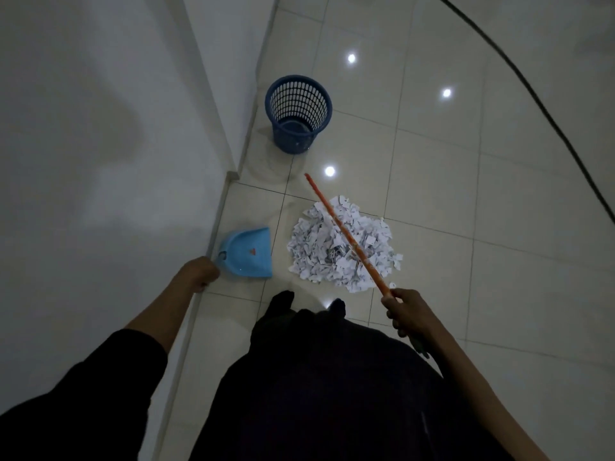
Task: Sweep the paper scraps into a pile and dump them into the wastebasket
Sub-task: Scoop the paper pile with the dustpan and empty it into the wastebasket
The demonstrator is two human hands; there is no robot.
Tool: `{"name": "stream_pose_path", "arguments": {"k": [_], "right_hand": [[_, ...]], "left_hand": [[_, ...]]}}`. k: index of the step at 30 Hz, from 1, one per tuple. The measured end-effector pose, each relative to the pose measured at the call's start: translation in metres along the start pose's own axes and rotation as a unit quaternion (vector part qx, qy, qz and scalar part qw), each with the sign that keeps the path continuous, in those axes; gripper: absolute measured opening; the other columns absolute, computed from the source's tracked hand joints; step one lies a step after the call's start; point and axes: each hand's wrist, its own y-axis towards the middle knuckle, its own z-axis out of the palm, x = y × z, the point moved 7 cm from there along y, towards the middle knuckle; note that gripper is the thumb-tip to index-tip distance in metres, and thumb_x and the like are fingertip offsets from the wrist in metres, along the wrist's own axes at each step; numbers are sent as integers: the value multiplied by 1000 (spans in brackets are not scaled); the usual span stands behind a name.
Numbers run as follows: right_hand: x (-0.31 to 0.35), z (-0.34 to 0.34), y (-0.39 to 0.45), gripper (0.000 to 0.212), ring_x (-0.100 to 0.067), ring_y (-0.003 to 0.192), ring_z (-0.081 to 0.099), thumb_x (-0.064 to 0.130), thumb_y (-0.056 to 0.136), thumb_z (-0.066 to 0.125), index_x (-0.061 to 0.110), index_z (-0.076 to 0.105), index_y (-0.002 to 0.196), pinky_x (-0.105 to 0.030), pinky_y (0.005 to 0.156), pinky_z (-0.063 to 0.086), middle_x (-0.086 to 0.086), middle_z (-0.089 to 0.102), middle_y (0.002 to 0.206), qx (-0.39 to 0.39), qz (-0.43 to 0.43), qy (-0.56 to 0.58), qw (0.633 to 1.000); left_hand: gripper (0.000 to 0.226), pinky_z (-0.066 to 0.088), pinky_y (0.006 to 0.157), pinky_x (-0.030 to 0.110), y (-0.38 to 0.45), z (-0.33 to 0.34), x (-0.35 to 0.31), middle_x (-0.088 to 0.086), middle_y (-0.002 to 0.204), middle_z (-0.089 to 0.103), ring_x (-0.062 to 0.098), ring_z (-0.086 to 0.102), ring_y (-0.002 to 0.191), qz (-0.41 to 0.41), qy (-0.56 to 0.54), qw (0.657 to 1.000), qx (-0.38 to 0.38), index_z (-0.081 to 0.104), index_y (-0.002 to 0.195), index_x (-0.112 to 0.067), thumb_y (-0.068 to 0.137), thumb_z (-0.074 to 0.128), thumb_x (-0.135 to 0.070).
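This looks like a plain indoor room or hallway corner, in a home or a small office; which of the two cannot be told. The floor (432, 181) is laid with large glossy pale tiles that mirror small round ceiling lights. A blue plastic wastebasket (298, 112) with a lattice wall stands on the tiles. Just left of the wastebasket runs a bare white wall (100, 128) with a low baseboard, and the wall's outer corner lies a little nearer than the wastebasket. Far to the right of the wastebasket a dark cable (532, 94) crosses the tiles.
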Motion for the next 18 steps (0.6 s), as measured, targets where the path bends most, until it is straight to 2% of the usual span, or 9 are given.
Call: {"name": "stream_pose_path", "arguments": {"k": [3, 7, 9, 14, 18], "right_hand": [[8, -14, 15, 18, -16, 45, 43, 18, 96, 51, 4, 62, 98, -25, 42, 38, -8, 52, 65, 8, -32, -33, 999], [17, -39, 40, 18, -14, 43, 41, 22, 96, 51, 7, 62, 96, -23, 41, 36, -7, 50, 65, 32, -64, -57, 996], [21, -52, 55, 19, -14, 43, 40, 21, 96, 51, 6, 62, 94, -23, 41, 36, -7, 49, 64, 38, -71, -76, 994], [38, -84, 100, 21, -18, 48, 49, 23, 98, 50, 6, 61, 100, -23, 41, 42, -7, 55, 66, 66, -108, -164, 978], [52, -97, 152, 24, -22, 52, 56, 22, 97, 50, 1, 62, 101, -26, 44, 48, -11, 60, 72, 92, -119, -236, 960]], "left_hand": [[13, 35, 47, 22, -14, 34, 3, 9, 73, 47, 17, 41, 57, -25, -40, 999, 17, 49, 101, 0, 99, 44, -12], [39, 38, 43, 20, -29, 80, 0, 8, 74, 50, 16, 44, 58, -56, -97, 993, 23, 54, 115, 1, 96, 52, -33], [43, 37, 41, 18, -33, 103, 1, 8, 72, 53, 15, 45, 56, -76, -129, 988, 30, 56, 112, 1, 93, 56, -38], [27, 34, 35, 14, -39, 148, -11, 10, 72, 54, 16, 44, 53, -106, -165, 981, 15, 57, 114, 3, 98, 50, -18], [14, 37, 43, 20, -44, 169, -36, 11, 72, 54, 18, 45, 55, -109, -182, 977, -14, 55, 91, -3, 98, 46, -11]]}}
